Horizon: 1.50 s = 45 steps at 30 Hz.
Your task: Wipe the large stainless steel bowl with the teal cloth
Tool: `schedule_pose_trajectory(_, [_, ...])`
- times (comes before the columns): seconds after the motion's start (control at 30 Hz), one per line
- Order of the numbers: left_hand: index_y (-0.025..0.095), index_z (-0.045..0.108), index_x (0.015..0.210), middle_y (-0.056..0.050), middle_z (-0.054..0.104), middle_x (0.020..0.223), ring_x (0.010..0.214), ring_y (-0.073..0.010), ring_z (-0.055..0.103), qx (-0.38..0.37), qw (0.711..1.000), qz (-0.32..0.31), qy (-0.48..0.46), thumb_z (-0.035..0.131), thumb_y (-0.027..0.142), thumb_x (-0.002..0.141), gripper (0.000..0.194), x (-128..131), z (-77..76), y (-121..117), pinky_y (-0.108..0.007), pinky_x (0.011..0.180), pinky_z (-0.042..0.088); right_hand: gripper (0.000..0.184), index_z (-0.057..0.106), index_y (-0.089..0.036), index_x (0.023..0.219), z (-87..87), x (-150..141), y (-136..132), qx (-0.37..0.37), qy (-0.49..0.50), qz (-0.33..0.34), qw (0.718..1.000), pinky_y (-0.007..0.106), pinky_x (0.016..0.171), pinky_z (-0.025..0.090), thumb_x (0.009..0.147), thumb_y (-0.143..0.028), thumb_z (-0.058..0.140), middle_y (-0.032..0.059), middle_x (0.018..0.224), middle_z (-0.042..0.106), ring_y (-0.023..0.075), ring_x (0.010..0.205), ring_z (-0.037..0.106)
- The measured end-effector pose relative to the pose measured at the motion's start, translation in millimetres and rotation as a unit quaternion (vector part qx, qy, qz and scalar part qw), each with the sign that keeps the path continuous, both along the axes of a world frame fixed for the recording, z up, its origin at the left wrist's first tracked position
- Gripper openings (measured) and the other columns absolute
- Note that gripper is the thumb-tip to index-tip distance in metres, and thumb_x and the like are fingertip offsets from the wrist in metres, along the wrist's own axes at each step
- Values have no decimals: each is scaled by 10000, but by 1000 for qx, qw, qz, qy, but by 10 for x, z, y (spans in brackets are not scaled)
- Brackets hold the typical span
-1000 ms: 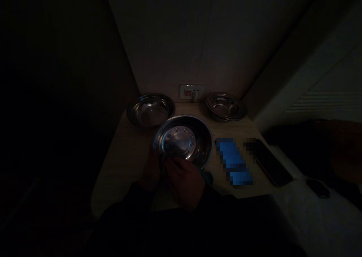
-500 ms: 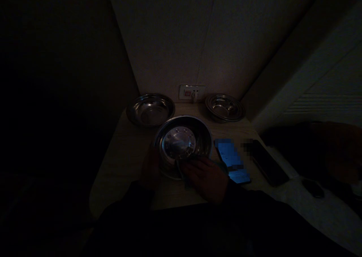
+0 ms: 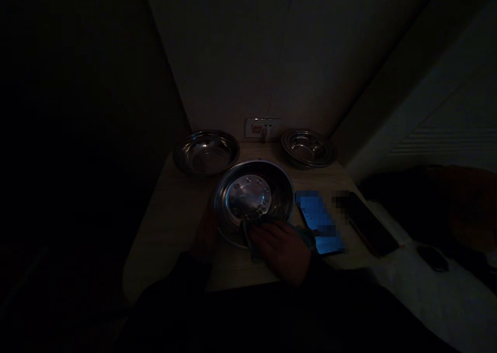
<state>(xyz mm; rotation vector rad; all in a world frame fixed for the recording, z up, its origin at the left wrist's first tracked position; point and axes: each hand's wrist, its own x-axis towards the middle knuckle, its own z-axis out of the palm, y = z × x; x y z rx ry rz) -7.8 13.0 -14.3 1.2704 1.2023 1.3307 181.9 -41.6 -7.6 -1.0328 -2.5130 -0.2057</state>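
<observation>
In the dim head view, a shiny metal bowl sits at the middle of the small table. My left hand is closed against the bowl's left side, its fingers mostly lost in shadow. Under my right hand is a dark greenish cloth, pressed to the near inner wall and rim of the bowl. Part of the cloth shows at the wrist side too. The fingers of this hand lie together over the cloth.
Behind stand a wide metal bowl at left and several nested metal bowls at right. A lit phone lies right of my right hand, with a dark phone beyond it. A wall socket holds a plug.
The metal bowl has shifted slightly to the right. My right hand and the cloth stay at its near rim, with more cloth showing. The scene looks a little darker.
</observation>
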Motion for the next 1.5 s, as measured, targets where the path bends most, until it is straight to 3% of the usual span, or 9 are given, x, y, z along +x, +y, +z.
schedule_pose_trajectory(0.33, [192, 565, 1136, -74, 619, 1204, 1192, -208, 512, 3, 997, 42, 71, 315, 459, 895, 439, -4, 26, -14, -357, 1057, 345, 291, 567, -126, 1174, 92, -47, 0, -51, 11, -5, 999, 405, 915, 425, 912, -215, 479, 100, 1166, 648, 220, 1028, 585])
schedule_pose_trajectory(0.53, [184, 583, 1038, -86, 660, 1092, 1091, -230, 575, -77, 980, 128, 134, 303, 390, 886, 380, 1, 37, 1, -401, 1008, 396, 350, 533, -121, 1223, 164, -263, 27, -91, 0, -26, 995, 449, 905, 408, 925, -277, 436, 110, 1227, 609, 245, 1084, 535])
schedule_pose_trajectory(0.8, [174, 603, 902, -99, 682, 908, 944, -248, 632, -96, 976, 132, 147, 262, 363, 892, 390, -23, 47, 26, -410, 911, 466, 446, 449, -107, 1311, 237, -554, 103, -120, 18, -47, 991, 450, 910, 404, 920, -320, 419, 108, 1349, 505, 267, 1185, 450])
schedule_pose_trajectory(0.97, [171, 603, 851, -99, 676, 899, 918, -251, 631, -62, 977, 117, 169, 302, 344, 881, 348, -6, 187, 16, -409, 892, 469, 407, 500, -115, 1261, 246, -306, 73, -119, -22, -30, 992, 465, 894, 406, 911, -318, 453, 107, 1264, 581, 262, 1086, 523])
schedule_pose_trajectory(1.1, [162, 604, 895, -104, 681, 935, 918, -236, 633, -49, 981, 107, 152, 238, 395, 890, 434, 26, 222, 4, -396, 883, 477, 399, 515, -116, 1240, 255, -158, 26, -129, -47, -30, 990, 462, 903, 396, 892, -309, 487, 104, 1231, 603, 262, 1057, 533])
schedule_pose_trajectory(1.3, [173, 602, 864, -85, 687, 873, 877, -225, 642, -83, 982, 115, 124, 244, 416, 895, 433, 8, 126, 43, -381, 855, 491, 438, 481, -102, 1277, 230, -400, 58, -121, -13, -45, 992, 486, 917, 384, 912, -340, 432, 116, 1312, 539, 275, 1147, 475])
schedule_pose_trajectory(1.5, [183, 587, 839, -78, 674, 807, 824, -243, 636, -96, 977, 127, 144, 348, 325, 866, 279, -27, 185, 53, -405, 845, 488, 457, 452, -124, 1302, 249, -514, 130, -116, -5, -46, 992, 464, 901, 398, 904, -348, 436, 91, 1351, 506, 266, 1156, 460])
